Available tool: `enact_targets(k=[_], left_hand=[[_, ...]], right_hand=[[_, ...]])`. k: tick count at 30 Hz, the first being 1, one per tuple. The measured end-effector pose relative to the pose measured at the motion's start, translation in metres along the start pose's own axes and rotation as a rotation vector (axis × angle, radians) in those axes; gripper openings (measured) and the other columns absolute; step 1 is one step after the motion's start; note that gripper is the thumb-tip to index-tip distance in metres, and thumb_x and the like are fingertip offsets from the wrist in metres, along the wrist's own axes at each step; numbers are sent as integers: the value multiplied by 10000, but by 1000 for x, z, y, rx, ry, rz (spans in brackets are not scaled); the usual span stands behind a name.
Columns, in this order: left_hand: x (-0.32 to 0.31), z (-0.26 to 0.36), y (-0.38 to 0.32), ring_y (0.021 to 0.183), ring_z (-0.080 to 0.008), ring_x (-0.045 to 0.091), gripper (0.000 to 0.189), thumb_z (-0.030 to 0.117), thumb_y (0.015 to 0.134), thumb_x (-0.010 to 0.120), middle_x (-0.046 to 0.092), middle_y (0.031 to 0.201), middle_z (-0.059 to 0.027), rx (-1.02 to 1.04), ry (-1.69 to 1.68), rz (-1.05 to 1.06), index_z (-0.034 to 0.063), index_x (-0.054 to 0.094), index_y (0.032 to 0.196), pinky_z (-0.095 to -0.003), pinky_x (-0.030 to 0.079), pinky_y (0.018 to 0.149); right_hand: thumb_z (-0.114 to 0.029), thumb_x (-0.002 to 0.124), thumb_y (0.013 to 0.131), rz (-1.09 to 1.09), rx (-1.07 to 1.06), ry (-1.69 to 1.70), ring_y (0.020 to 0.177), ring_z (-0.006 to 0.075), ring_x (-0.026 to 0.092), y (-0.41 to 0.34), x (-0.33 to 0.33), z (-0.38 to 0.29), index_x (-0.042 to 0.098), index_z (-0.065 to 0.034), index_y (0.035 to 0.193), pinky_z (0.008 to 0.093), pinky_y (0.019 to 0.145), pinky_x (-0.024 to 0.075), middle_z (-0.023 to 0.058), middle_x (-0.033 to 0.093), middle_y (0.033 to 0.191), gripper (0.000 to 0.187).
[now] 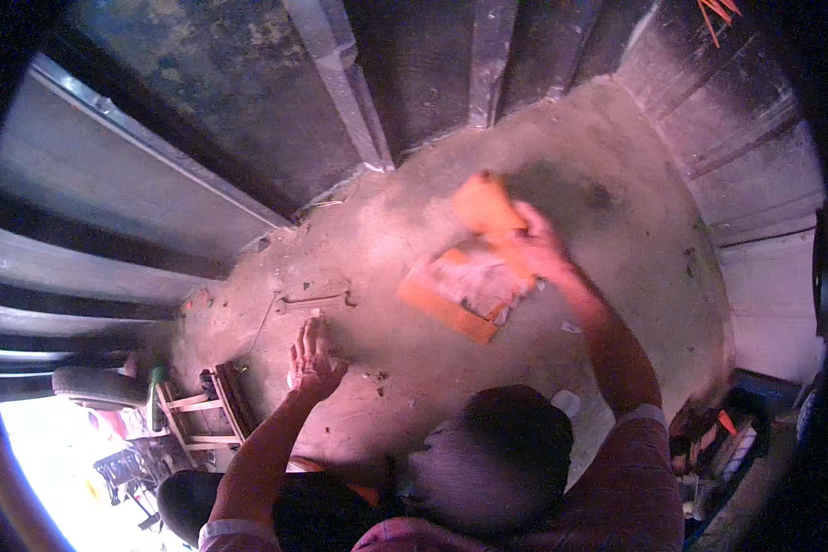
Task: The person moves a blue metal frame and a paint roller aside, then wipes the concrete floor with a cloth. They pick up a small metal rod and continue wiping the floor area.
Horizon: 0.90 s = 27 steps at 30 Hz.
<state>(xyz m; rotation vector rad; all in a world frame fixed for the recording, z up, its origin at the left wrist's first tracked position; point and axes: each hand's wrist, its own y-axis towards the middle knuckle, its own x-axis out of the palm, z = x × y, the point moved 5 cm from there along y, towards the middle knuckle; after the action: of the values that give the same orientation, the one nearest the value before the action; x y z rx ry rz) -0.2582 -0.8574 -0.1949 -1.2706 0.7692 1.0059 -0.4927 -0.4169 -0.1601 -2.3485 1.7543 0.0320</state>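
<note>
My right hand (pixel 541 241) grips an orange piece of cloth or sheet (pixel 484 201), blurred by motion, whose lower part hangs over an orange-edged flat piece (pixel 448 309) with a whitish, crumpled middle on the floor. Whether the two orange parts are one thing I cannot tell. My left hand (pixel 312 363) is held out above the floor with its fingers extended and nothing in it. Just beyond its fingertips an open-ended wrench (pixel 312 301) lies on the floor, with a thin rod (pixel 263 323) to its left.
Ribbed walls with metal posts (pixel 348 90) border the floor ahead and to the left. A wooden frame (pixel 203 421) stands at lower left near a tire (pixel 100 386). At lower right is a dark crate (pixel 766 390) beside assorted items. Small debris (pixel 379 383) dots the floor.
</note>
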Motion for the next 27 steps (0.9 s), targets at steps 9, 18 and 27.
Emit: enact_targets(k=[9,18,27], left_hand=[[-5,4,1,1555,-421,165,987,437,870,723,184,1675,-246,-48,24,-43,-2,227,1601,-583,211,1230],[-1,1,6,1497,-470,264,896,375,836,738,258,1628,-292,96,11,100,-15,345,1541,-604,279,1192],[4,-11,6,1476,-463,293,870,261,798,771,298,1608,-266,87,-63,115,1,369,1525,-588,322,1166]], right_hand=[[-470,769,849,558,0,-1141,1166,500,566,-117,-48,82,469,0,1438,583,977,470,304,572,1292,811],[-229,751,856,49,-339,-320,959,397,647,-178,185,34,613,-51,1214,524,807,538,208,625,1150,423],[-222,748,922,591,72,-229,814,117,595,-209,-98,41,624,-44,1129,334,679,511,22,646,948,300]])
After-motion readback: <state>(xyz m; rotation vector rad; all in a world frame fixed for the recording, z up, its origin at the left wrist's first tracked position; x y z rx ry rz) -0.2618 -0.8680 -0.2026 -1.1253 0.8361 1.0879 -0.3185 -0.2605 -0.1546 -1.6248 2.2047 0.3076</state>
